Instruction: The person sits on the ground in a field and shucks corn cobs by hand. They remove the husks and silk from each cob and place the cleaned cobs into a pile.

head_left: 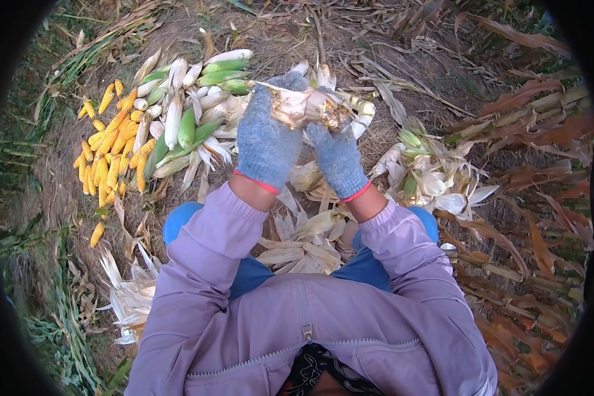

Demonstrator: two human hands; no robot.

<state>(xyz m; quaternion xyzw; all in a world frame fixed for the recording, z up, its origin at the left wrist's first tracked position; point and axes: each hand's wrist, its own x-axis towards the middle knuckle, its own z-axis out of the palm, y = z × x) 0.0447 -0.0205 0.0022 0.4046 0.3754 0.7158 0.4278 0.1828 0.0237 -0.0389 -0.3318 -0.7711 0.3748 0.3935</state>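
Both of my hands wear grey knit gloves with red cuffs. Between them is an ear of corn (294, 105), its dry, pale husk torn and browned at the right end. My left hand (267, 135) is closed around the ear's left side. My right hand (338, 158) is closed at its right end, fingers partly hidden behind the husk. Just beyond the hands lie more pale husked ears (363, 115). Loose dry husks (303, 254) cover the ground between my knees, below the hands.
To the left lies a heap of bare yellow cobs (105, 158), beside a pile of ears in green and white husks (187, 129). Stripped husks (435, 175) are heaped on the right, and more husks (135, 290) lie lower left. Dry stalks (541, 138) line the right side.
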